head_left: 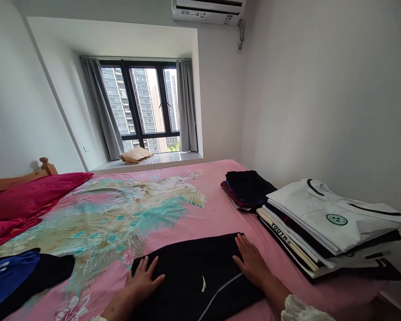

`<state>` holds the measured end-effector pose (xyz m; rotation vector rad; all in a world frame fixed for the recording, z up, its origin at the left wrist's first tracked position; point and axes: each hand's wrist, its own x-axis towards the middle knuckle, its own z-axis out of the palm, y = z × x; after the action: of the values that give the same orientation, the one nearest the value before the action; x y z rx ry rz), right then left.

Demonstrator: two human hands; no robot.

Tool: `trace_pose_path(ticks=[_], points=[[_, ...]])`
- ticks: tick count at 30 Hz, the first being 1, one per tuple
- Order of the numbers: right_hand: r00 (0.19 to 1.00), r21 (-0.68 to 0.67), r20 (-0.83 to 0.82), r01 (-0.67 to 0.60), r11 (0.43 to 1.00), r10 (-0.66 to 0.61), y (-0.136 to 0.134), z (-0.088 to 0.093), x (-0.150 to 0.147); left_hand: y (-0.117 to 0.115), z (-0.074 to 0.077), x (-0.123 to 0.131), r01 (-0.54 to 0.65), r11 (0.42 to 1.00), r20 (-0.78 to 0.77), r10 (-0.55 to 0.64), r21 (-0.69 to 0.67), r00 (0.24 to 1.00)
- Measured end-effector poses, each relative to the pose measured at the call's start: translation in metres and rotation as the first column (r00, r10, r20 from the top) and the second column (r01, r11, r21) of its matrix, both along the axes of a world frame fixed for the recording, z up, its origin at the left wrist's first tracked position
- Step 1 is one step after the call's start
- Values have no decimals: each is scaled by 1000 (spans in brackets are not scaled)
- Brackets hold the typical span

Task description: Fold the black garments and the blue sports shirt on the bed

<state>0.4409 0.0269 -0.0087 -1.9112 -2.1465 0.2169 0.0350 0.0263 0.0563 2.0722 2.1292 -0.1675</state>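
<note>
A black garment (187,267) lies spread flat on the bed in front of me, with a thin grey stripe and a small pale curved mark on it. I cannot tell exactly what kind of garment it is. My left hand (142,283) rests on its left side, fingers spread and palm down. On its right side lies my right hand (250,261), also open, with fingertips near the far right corner. Neither hand grips the cloth. The garment's near edge runs partly out of the picture.
To the right stands a stack of folded clothes topped by a white shirt (310,214). Behind it is a smaller pile under a black garment (250,185). A blue and black garment (16,276) lies left. Red pillows (43,191) rest by the headboard on the pink bedsheet (214,191).
</note>
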Motion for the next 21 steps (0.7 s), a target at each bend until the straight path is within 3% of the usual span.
trace_pose_path(ticks=[3,6,8,11,14,17,21], points=[[1000,-5,-10,1,1000,-1,0,0,0,16,40,15,123,992,32,-123,11,992],[1000,-7,-10,0,1000,0,0,1,0,26,60,61,250,958,68,-261,139,963],[1000,-11,-4,3,1000,-3,-1,1,-1,24,57,105,331,919,101,-358,213,928],[1000,-9,12,12,1000,-12,-1,1,-1,12,33,168,466,850,146,-508,246,849],[1000,-8,18,5,1000,-5,0,-1,-1,5,5,200,606,757,204,-651,245,731],[1000,4,14,2,1000,-2,0,-3,0,13,-14,186,625,747,211,-664,227,717],[1000,5,16,8,1000,-8,-1,-3,0,32,-28,102,440,872,143,-474,214,869]])
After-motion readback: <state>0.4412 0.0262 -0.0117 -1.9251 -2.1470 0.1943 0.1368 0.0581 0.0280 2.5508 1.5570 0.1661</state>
